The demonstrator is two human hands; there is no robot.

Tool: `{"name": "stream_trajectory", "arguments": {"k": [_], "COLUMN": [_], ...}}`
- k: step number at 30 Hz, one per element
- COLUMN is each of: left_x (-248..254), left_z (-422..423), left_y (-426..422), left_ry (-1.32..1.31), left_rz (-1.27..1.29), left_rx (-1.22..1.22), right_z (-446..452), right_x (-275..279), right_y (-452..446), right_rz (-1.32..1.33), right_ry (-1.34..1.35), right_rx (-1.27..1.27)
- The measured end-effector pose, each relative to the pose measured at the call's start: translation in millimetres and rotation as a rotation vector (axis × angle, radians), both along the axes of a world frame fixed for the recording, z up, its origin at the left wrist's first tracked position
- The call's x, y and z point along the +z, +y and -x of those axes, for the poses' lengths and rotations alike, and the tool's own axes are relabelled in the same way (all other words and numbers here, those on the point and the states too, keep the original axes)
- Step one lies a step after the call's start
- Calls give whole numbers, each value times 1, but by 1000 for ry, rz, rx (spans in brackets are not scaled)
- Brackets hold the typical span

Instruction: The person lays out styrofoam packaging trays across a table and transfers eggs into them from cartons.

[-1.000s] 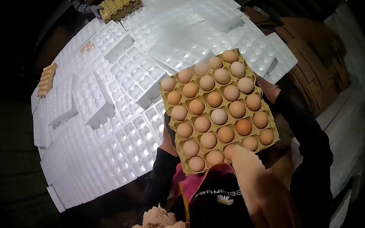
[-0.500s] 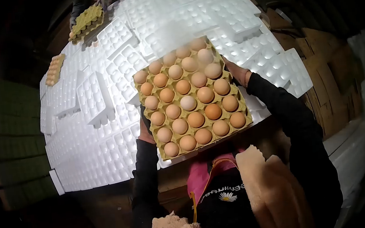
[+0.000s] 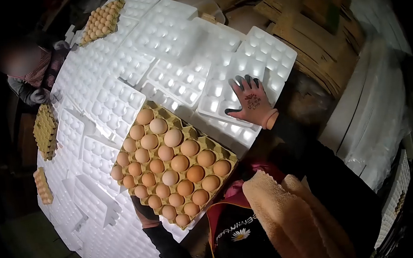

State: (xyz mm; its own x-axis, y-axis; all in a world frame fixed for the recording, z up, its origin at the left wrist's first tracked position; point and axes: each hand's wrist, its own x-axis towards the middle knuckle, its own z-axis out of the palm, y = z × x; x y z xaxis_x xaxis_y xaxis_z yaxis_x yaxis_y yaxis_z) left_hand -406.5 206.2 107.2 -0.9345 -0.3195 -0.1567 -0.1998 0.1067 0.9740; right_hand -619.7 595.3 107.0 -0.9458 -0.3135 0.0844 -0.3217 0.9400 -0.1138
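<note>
A yellowish pulp egg tray [image 3: 212,143] full of brown and pale eggs sits tilted at an angle in front of me. My left hand [image 3: 146,213], in a dark-palmed glove, grips its lower left edge; the fingertips are hidden beneath the tray. To the right, my gloved right hand [image 3: 253,103] lies flat, fingers spread, on a white foam egg tray [image 3: 211,103]. Some cells along the egg tray's upper right side show no egg.
White foam trays [image 3: 86,66] cover the table in overlapping layers. Another egg tray [image 3: 102,23] stands at the far end. At the left, a person's gloved hand [image 3: 40,96] is near a yellowish tray [image 3: 45,132]. Cardboard [image 3: 295,16] lies at the right.
My right hand has let go of the egg tray and moved onto a foam tray. The egg tray has turned and shifted lower left, still in my left hand. The view has swung right.
</note>
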Motion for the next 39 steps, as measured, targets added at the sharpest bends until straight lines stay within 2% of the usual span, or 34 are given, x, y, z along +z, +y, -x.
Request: {"name": "stream_trajectory", "arguments": {"k": [1, 2, 4, 5, 7, 10, 13, 14, 15, 17, 19, 21, 25, 26, 29, 32, 34, 36, 38, 39], "left_x": [-10, -23, -10, -2, 23, 76, 113, 122, 130, 142, 152, 148, 114, 102, 50, -28, -81, -94, -99, -96], "left_z": [-6, -15, -7, 1, 23, 70, 113, 126, 138, 163, 188, 216, 286, 303, 350, 374, 389, 402, 409, 413], "left_y": [-16, -35, -29, -29, -25, 4, 33, 46, 60, 90, 120, 149, 221, 243, 316, 360, 368, 375, 377, 378], "left_ry": [-4, -83, -19, 24, 190, 387, 418, 401, 411, 415, 410, 398, 207, 144, 116, 112, 13, -102, -73, 2], "left_rz": [492, -221, -132, -44, 149, 313, 349, 365, 369, 410, 483, 582, 635, 674, 831, 1056, 1196, 1279, 1185, 1105], "left_rx": [-130, 65, 484, 584, 596, 461, 321, 270, 210, 101, 3, -106, -378, -473, -790, -782, -671, -576, -484, -411], "right_z": [-6, -10, -13, -14, -19, -28, -32, -30, -28, -14, 20, 77, 222, 251, 315, 366, 385, 396, 396, 391], "right_x": [-18, -28, -22, -15, -1, -2, -38, -25, 0, 37, 64, 78, 47, 29, 5, -62, -98, -102, -102, -94], "right_y": [7, 7, 4, 4, -5, -9, -2, 3, 7, 30, 71, 136, 270, 300, 315, 301, 278, 262, 254, 251], "right_rz": [-60, -84, -88, -92, -139, -209, -144, -27, -35, 98, 133, 158, 139, 86, 116, 309, 667, 682, 273, 264], "right_ry": [-36, -61, -103, -112, -140, -186, -15, -36, -50, 78, 142, 239, 433, 450, 430, 264, -3, -30, 265, 282], "right_rx": [1, 13, 60, 84, 135, 222, 347, 374, 375, 413, 418, 316, 67, 82, 187, 274, 232, 261, 412, 434]}}
